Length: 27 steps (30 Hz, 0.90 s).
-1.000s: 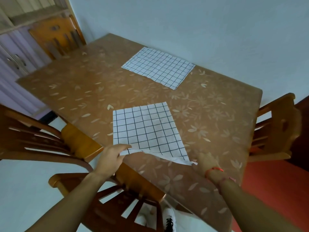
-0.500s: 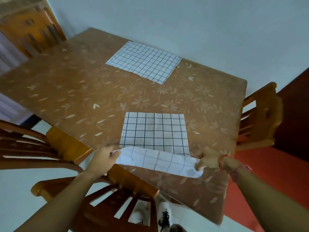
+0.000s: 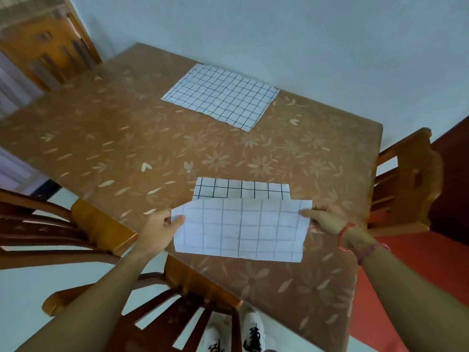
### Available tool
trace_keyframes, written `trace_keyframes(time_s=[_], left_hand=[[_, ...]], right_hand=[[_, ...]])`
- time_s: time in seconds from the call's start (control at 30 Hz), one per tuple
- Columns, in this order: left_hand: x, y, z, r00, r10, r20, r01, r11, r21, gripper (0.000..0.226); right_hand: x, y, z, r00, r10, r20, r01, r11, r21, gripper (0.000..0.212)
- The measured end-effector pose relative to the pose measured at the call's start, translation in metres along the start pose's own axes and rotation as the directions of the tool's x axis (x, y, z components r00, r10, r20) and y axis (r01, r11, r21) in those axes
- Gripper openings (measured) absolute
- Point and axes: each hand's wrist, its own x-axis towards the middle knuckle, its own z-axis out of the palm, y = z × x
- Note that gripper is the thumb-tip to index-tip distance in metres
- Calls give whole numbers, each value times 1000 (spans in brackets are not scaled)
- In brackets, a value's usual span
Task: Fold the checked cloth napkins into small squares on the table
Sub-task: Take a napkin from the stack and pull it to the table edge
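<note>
**Item: near napkin, front half raised, one hand at each corner.**

Nearest the camera are white shoes (image 3: 251, 334) on the pale floor and the back of the near chair (image 3: 152, 313) below the table edge. The left hand (image 3: 158, 227) pinches the left corner of the near napkin (image 3: 241, 232), with the thumb on the pale underside and the fingers curled behind. The right hand (image 3: 327, 218), with a red bracelet (image 3: 346, 233) at the wrist, pinches the right corner the same way. The held flap is lifted clear of the table (image 3: 127, 138) and turned up, so its faint grid faces the camera. The napkin's far strip lies flat on the brown floral top, dark grid up — just past the flap's upper edge. The right chair (image 3: 411, 179) stands beside the table. Well beyond, near the far edge by the wall, the second napkin (image 3: 220, 96) lies spread flat and untouched.
</note>
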Motion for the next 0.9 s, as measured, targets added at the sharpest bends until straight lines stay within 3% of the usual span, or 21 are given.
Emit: trace_keyframes(time_s=[0.07,0.23,0.47,0.6,0.77,0.9], left_hand=[[15,4,2,1000,-7,-24,7,1000,-14,47],[45,12,8,997,-40,-62,38,999,-32,45],[81,11,20,994,-34,-100,23,994,-103,47],[100,4,29,998,-42,-49,35,989,-146,35],[108,1,39,990,-142,12,140,957,-255,13],[101,-21,42,938,-324,125,348,883,-316,41]], right_hand=[[5,2,-1,1000,7,28,-9,998,59,2],[17,31,8,991,78,110,-67,993,-101,23],[41,76,28,950,259,177,-243,964,-106,21],[53,82,39,954,288,85,-272,948,-164,35],[62,79,39,972,232,-38,-235,963,-132,25],[65,75,37,981,142,-135,-155,984,-91,13]])
